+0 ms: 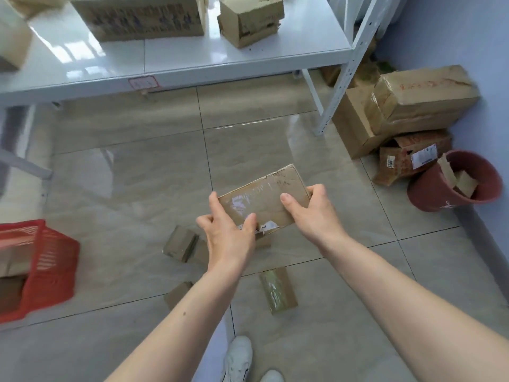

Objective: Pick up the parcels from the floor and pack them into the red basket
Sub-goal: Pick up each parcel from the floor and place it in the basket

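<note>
Two hands hold a flat parcel [264, 199] above the tiled floor, mid-frame.
Left hand [228, 238] and right hand [314, 213] grip its ends. The red basket [52, 260], lower left, already holds boxes; three small parcels [180, 242] remain below.

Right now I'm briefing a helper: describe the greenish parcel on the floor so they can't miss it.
Start at the white shoes by the bottom edge. Just beyond lies the parcel, flat on the tiles, alone. Unlike the plain brown parcels further left, its top looks greenish under shiny tape.
</note>
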The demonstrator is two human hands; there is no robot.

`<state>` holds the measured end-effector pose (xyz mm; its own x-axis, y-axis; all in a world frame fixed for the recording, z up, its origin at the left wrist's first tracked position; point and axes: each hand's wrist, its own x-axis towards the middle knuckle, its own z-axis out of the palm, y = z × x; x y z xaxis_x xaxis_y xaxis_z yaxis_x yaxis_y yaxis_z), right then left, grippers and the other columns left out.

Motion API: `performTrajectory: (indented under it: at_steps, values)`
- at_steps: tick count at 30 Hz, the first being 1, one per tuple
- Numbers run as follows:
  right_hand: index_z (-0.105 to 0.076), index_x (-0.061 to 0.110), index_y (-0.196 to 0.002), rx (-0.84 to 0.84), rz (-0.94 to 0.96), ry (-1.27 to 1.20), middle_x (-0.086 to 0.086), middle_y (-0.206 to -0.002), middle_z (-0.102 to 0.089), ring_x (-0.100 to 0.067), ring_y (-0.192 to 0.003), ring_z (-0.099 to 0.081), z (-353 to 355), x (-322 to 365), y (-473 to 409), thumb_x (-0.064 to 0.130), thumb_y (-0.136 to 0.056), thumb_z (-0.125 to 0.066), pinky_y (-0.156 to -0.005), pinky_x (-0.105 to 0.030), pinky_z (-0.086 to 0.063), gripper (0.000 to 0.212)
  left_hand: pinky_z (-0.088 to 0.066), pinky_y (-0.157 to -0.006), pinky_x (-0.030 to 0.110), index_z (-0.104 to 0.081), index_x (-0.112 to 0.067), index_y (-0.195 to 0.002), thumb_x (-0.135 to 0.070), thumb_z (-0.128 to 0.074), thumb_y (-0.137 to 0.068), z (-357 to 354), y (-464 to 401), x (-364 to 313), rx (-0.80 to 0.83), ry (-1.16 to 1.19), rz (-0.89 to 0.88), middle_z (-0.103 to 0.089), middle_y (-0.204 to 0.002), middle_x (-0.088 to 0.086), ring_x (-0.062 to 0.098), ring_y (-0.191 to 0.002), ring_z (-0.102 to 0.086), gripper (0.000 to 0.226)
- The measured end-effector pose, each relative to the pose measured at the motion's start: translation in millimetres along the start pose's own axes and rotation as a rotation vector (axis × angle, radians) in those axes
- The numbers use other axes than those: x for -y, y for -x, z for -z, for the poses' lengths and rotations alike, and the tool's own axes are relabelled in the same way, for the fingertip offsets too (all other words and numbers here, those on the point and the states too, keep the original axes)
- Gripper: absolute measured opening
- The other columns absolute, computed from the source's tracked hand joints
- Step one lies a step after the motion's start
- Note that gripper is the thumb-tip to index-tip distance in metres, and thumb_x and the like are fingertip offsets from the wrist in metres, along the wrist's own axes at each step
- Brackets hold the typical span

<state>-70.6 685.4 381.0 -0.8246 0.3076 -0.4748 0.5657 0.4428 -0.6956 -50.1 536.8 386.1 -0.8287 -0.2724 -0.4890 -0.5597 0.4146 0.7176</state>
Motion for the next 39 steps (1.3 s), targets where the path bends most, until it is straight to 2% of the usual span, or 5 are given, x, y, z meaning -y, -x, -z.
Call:
performTrajectory:
  at_steps: [11, 18, 26, 34, 39]
  values:
    - [-0.047, 0.013, -0.111, 0.182, 0.173, 0.132, -0.003, -0.106, -0.064, -0.025, -0.101, -0.06, -153, 82, 107, 0.049, -0.086, -0.065, -0.087, -0.04, -0.049, 0.048, -0.031, -0.089, 0.022, -0.005, -0.031, -0.156, -0.022, -0.063, -0.089, 175, 19, 112, -0.242, 0.155, 0.088, -0.026, -0.121, 0.001, 0.024, -0.11, -0.045, 0.089]
    - [-0.046, 0.013, -0.107, 0.276, 0.223, 0.16, -0.002, -0.103, -0.064, -0.025, -0.1, -0.061, -277, 126, 197, 0.046, -0.089, -0.062, -0.088, -0.042, -0.049, 0.041, -0.034, -0.104, 0.026, -0.01, -0.03, -0.156, -0.015, -0.072, -0.08, 306, 36, 200, -0.367, 0.197, 0.124, -0.031, -0.124, 0.005, 0.026, -0.119, -0.045, 0.099]
    - [-0.046, 0.013, -0.107, 0.336, 0.187, 0.19, -0.001, -0.104, -0.062, -0.026, -0.103, -0.06, -440, 169, 297, 0.049, -0.088, -0.061, -0.089, -0.04, -0.048, 0.044, -0.036, -0.093, 0.026, -0.012, -0.031, -0.154, -0.014, -0.079, -0.074, 464, 41, 320, -0.405, 0.201, 0.161, -0.035, -0.135, 0.003, 0.018, -0.116, -0.046, 0.106]
    - [-0.042, 0.015, -0.136, 0.37, 0.202, 0.225, -0.003, -0.13, -0.06, -0.026, -0.119, -0.057, -553, 207, 341, 0.049, -0.089, -0.057, -0.102, -0.044, -0.044, 0.06, -0.041, -0.108, 0.037, -0.019, -0.022, -0.151, -0.013, -0.084, -0.067, 566, 11, 397, -0.437, 0.196, 0.183, -0.045, -0.144, 0.003, 0.022, -0.131, -0.046, 0.107]
    - [-0.051, 0.018, -0.129, 0.386, 0.2, 0.259, -0.002, -0.123, -0.064, -0.025, -0.112, -0.06, -599, 230, 332, 0.042, -0.093, -0.054, -0.098, -0.043, -0.048, 0.044, -0.041, -0.106, 0.036, -0.02, -0.017, -0.152, -0.008, -0.076, -0.078, 602, -25, 418, -0.424, 0.202, 0.194, -0.049, -0.143, 0.001, 0.023, -0.13, -0.049, 0.093]
